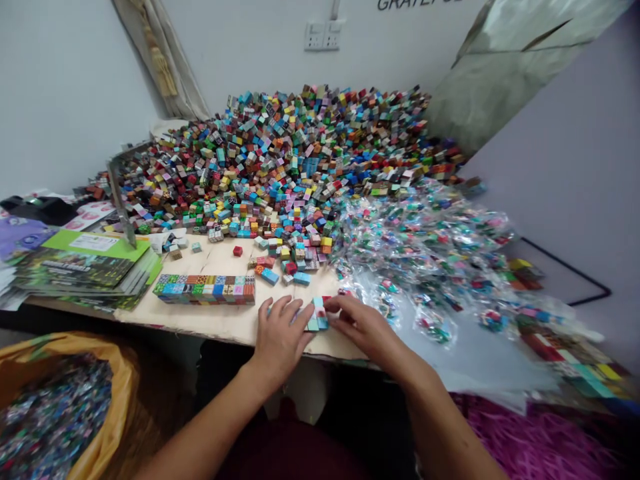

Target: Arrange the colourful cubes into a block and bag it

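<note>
Small light-blue cubes (319, 319) sit side by side near the table's front edge, between my two hands. My left hand (281, 333) lies over their left side, fingers spread and slightly bent, hiding part of the group. At their right side, my right hand (361, 325) has its fingertips drawn together against a small red cube (327, 300); the thumb side is partly hidden. Left of my hands stands a neat long block of printed cubes (206, 290). Several loose blue and orange cubes (270, 276) lie just beyond my fingers.
A big heap of printed cubes (280, 153) rises against the wall. Clear plastic packets (430, 240) are piled at right. Green printed cards (80, 267) and a metal bracket (121, 200) are at left. A yellow-lined bin (123, 400) stands below; pink shredded paper (530, 440) is lower right.
</note>
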Tool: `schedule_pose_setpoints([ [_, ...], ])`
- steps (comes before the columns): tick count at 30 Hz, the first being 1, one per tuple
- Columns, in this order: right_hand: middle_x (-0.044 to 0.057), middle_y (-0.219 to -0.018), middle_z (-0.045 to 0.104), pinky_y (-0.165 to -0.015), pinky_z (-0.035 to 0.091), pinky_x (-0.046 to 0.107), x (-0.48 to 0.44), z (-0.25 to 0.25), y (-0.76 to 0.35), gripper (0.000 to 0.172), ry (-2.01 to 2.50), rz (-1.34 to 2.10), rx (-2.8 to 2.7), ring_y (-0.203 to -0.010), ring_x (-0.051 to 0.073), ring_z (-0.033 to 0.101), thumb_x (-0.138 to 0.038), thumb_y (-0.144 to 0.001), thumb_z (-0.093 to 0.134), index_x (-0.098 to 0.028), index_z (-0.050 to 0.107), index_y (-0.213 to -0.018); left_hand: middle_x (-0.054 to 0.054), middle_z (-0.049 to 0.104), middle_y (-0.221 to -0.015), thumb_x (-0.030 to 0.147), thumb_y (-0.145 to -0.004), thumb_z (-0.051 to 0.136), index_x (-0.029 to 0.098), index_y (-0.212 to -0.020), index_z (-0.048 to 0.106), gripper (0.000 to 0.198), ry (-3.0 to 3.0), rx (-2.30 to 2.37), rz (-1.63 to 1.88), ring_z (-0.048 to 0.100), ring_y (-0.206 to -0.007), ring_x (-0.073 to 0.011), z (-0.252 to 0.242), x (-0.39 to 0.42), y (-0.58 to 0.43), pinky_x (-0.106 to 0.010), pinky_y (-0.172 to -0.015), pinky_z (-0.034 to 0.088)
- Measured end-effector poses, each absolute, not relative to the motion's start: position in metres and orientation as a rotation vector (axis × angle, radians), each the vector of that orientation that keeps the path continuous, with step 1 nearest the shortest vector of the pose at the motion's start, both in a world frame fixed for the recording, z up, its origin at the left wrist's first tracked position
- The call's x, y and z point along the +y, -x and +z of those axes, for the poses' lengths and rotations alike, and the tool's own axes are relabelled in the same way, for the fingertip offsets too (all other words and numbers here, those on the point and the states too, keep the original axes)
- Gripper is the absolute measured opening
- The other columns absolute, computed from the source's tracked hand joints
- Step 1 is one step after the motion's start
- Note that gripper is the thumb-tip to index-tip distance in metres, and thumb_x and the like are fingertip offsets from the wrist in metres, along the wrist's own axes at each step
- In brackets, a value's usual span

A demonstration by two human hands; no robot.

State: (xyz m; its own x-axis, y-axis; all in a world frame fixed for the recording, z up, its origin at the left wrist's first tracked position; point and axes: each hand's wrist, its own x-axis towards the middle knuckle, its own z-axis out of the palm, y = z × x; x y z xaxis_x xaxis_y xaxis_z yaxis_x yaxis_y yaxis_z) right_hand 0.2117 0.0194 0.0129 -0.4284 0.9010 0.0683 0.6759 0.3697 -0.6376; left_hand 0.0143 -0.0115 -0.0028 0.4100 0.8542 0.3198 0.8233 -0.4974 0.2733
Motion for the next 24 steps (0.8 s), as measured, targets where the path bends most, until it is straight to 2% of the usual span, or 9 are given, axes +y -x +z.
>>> schedule_pose_setpoints([
  [3,0.008,-0.106,0.058,-0.082,0.042,0.031,0.032,0.014,-0.207,0.03,1.415,0.372,-2.372,-0.095,0.021,0.055,-0.01,-0.085,0.053,-0.024,0.065,-0.109,-0.004,0.059,-0.124,0.03,-0.085,0.06,0.026,-0.124,0.051,0.04,-2.654,1.443,0.688,0.047,-0.115,-0.0259,-0.003,-0.014,-0.021,-0.046,-0.097,0.032],
  [5,0.007,-0.105,0.059,-0.081,0.041,0.031,0.041,0.013,-0.203,0.034,1.445,0.26,-2.522,-0.093,0.021,0.055,-0.008,-0.084,0.055,-0.027,0.067,-0.109,-0.004,0.06,-0.123,0.029,-0.085,0.059,0.024,-0.122,0.053,0.037,-2.686,1.421,0.703,0.048,-0.113,-0.0253,-0.006,-0.014,-0.025,-0.044,-0.094,0.035],
  [8,0.006,-0.095,0.06,-0.077,0.042,0.026,0.043,0.007,-0.204,0.034,1.519,0.328,-2.555,-0.088,0.018,0.057,-0.006,-0.083,0.053,-0.024,0.065,-0.11,-0.003,0.061,-0.122,0.026,-0.087,0.055,0.024,-0.119,0.055,0.032,-2.707,1.437,0.766,0.05,-0.109,-0.0238,-0.011,-0.013,-0.028,-0.042,-0.09,0.037],
  [12,0.009,-0.105,0.056,-0.076,0.046,0.026,0.026,-0.001,-0.219,0.039,1.54,0.483,-2.37,-0.091,0.02,0.058,-0.011,-0.08,0.055,-0.018,0.057,-0.118,-0.002,0.062,-0.12,0.023,-0.089,0.052,0.025,-0.117,0.057,0.029,-2.721,1.417,0.828,0.051,-0.108,-0.023,-0.017,-0.012,-0.026,-0.041,-0.089,0.037],
  [17,0.006,-0.096,0.058,-0.07,0.047,0.026,0.011,0.002,-0.224,0.042,1.476,0.802,-2.27,-0.077,0.016,0.059,-0.011,-0.078,0.054,-0.019,0.055,-0.119,-0.003,0.062,-0.12,0.021,-0.088,0.054,0.025,-0.118,0.057,0.031,-2.698,1.419,0.791,0.051,-0.108,-0.0238,-0.018,-0.011,-0.026,-0.042,-0.09,0.038],
  [24,0.006,-0.096,0.058,-0.07,0.045,0.026,0.02,0.009,-0.215,0.048,1.486,0.794,-2.333,-0.079,0.017,0.057,-0.018,-0.076,0.065,-0.019,0.055,-0.123,-0.008,0.053,-0.131,0.022,-0.084,0.059,0.026,-0.127,0.05,0.044,-2.616,1.431,0.682,0.045,-0.119,-0.0261,-0.002,-0.018,-0.011,-0.046,-0.098,0.038],
])
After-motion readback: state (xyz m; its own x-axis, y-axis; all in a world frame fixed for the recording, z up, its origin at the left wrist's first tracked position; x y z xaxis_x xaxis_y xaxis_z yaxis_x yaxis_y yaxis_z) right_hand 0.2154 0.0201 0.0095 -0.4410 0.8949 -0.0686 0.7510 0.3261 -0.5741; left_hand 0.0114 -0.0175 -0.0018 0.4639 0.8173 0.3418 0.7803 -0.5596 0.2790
